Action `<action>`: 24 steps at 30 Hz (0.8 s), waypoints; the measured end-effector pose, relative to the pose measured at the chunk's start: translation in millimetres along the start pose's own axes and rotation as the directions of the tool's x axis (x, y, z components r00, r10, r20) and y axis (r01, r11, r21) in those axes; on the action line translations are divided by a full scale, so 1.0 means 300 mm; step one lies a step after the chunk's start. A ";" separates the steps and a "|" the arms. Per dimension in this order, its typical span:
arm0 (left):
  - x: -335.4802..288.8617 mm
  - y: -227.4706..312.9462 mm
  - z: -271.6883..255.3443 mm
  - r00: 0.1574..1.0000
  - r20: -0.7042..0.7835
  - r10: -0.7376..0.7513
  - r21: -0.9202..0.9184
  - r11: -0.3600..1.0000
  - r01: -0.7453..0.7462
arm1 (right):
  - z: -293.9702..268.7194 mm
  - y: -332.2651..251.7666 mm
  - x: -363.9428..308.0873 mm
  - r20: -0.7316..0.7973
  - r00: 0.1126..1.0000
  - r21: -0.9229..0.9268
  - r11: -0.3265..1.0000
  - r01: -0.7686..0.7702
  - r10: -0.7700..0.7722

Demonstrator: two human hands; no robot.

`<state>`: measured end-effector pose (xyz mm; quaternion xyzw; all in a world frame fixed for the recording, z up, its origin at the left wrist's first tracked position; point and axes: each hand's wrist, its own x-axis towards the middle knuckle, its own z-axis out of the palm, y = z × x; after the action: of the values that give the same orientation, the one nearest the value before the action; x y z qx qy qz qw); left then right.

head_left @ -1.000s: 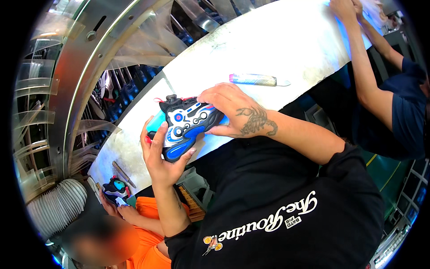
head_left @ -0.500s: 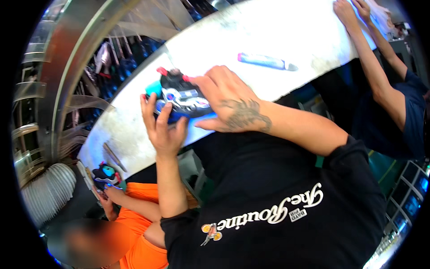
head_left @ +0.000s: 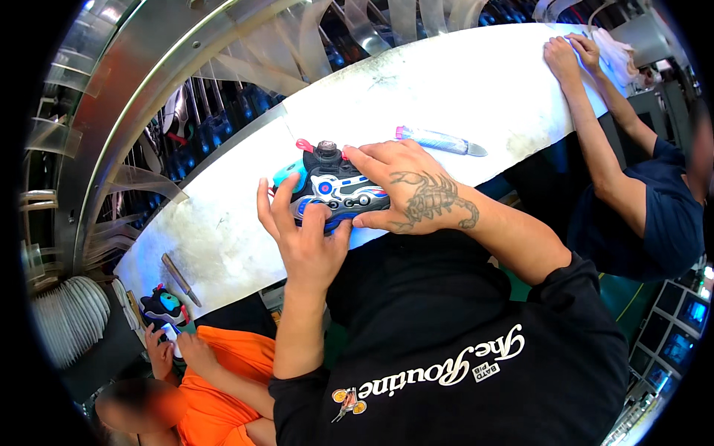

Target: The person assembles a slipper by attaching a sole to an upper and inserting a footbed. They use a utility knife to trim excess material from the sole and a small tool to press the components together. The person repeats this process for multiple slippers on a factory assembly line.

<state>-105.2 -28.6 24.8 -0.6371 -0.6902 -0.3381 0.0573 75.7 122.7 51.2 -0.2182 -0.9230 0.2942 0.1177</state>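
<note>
A small sports shoe (head_left: 331, 186), black and blue with white and pink trim and a teal toe, lies on its side on the white worktable (head_left: 461, 82). My right hand (head_left: 405, 192) lies over the shoe's sole end and grips it from the right. My left hand (head_left: 301, 234) comes up from below, thumb pressed on the blue sole edge, fingers spread upward beside the toe. Both hands hold the same shoe. A red loop and a round black knob show at the shoe's top.
A pen-like tool (head_left: 439, 140) with a pink cap lies just beyond the shoe. A person in orange (head_left: 216, 379) at lower left holds another shoe (head_left: 165, 306); a slim tool (head_left: 181, 279) lies near them. A person in dark blue (head_left: 654, 215) works at the right. A metal machine frame (head_left: 119, 89) curves behind.
The shoe has been turned and laid flatter on the table. My right hand slid over its end while my left hand shifted from cupping it to pressing its sole edge.
</note>
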 end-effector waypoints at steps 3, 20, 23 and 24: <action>0.043 -0.031 -0.026 0.997 0.055 0.062 -0.055 0.997 -0.059 | 0.052 0.029 -0.002 -0.067 0.997 0.005 1.000 0.026 -0.026; -0.051 -0.086 0.048 0.987 -0.158 0.034 -0.182 0.981 -0.063 | 0.101 -0.058 0.010 -0.277 0.958 -0.034 0.996 -0.082 0.069; -0.050 -0.093 0.049 0.985 -0.168 0.028 -0.189 0.980 -0.060 | 0.105 -0.076 0.015 -0.295 0.952 -0.036 0.995 -0.095 0.080; -0.051 -0.094 0.050 0.985 -0.172 0.022 -0.198 0.979 -0.056 | 0.106 -0.083 0.016 -0.294 0.952 -0.041 0.994 -0.105 0.088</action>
<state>-123.1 -32.1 -5.6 -0.6223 -0.6322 -0.4581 0.0571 52.3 91.2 41.0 -0.3074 -0.8917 0.2380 0.2317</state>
